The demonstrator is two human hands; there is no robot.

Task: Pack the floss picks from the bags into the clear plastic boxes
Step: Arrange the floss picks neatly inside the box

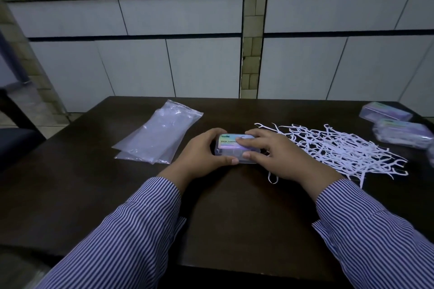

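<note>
Two bare hands, left hand [199, 152] and right hand [279, 157], long shirt sleeves [131, 230] with thin blue and white stripes, loose open cuffs just behind each wrist

A small clear plastic box [234, 151] lies flat on the dark table [234, 218], lid closed, with a shiny iridescent label on top that reads "dental floss picks". The left hand [202, 155] curls round its left end, and the right hand [274, 155] lies over its right end, fingers across the label and thumb against the near edge. To the right, a loose heap of white floss picks [335, 148] sprawls across the tabletop, tangled and pointing every way. Beyond the heap, at the table's far right, two more labelled boxes [397, 124] lie closed, one just behind the other. To the left, flattened clear bags [157, 136] lie stacked, slanting away.
</note>
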